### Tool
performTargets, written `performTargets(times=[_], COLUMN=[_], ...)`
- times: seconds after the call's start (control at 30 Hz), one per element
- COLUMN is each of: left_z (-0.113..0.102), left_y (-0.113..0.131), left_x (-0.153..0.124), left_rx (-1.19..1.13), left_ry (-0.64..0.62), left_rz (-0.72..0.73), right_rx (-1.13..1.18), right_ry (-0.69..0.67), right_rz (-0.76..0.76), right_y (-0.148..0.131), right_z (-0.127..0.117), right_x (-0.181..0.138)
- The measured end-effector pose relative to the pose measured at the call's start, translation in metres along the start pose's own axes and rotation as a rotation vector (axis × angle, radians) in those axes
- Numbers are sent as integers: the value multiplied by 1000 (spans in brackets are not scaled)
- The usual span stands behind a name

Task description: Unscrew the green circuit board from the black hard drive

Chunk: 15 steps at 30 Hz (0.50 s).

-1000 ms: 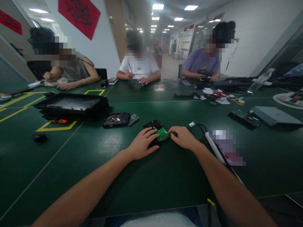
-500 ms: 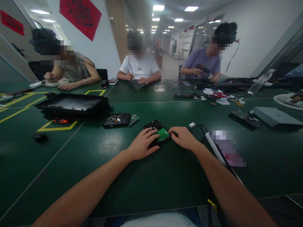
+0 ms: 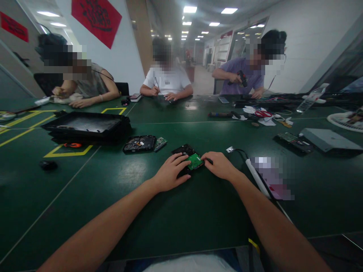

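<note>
"What was the surface like?"

"A green table (image 3: 159, 230) marked with yellow tape (image 3: 86, 151), in a long room under ceiling lights (image 3: 190, 9). A red poster (image 3: 96, 20) hung behind three co-workers (image 3: 167, 79) on the far side."

"And the hands?"

"The left hand (image 3: 171, 172) lay spread, ungripping, over a black hard drive (image 3: 185, 149) with a green circuit board (image 3: 195, 161), mid-table. The right hand (image 3: 220, 165) pinched a dark tool (image 3: 209, 160) beside it."

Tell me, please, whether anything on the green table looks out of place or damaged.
The clear plastic bottle far right looks tilted, though lens distortion may explain that. Loose white paper scraps lie untidily around red-handled scissors. Nothing seems spilled; the left hand partly hides the green circuit board.
</note>
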<state>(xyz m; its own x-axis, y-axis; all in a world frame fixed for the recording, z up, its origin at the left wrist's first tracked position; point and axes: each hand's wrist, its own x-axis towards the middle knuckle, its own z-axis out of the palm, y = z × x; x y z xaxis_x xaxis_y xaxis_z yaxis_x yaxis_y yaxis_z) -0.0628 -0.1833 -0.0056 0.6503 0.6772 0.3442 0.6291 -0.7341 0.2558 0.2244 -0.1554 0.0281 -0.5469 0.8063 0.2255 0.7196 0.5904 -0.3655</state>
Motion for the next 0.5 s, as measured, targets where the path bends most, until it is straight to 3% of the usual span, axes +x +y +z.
performTargets(times=[0.37,0.5], left_z=[-2,-2], left_y=[2,1], left_x=[0,0], left_rx=[-17,-17], left_ry=[13,18], left_rz=[2,8], right_rx=[8,23], right_ry=[20,143], right_rz=[22,119], right_y=[-3,1], right_z=[-2,-6], right_x=[-1,-2])
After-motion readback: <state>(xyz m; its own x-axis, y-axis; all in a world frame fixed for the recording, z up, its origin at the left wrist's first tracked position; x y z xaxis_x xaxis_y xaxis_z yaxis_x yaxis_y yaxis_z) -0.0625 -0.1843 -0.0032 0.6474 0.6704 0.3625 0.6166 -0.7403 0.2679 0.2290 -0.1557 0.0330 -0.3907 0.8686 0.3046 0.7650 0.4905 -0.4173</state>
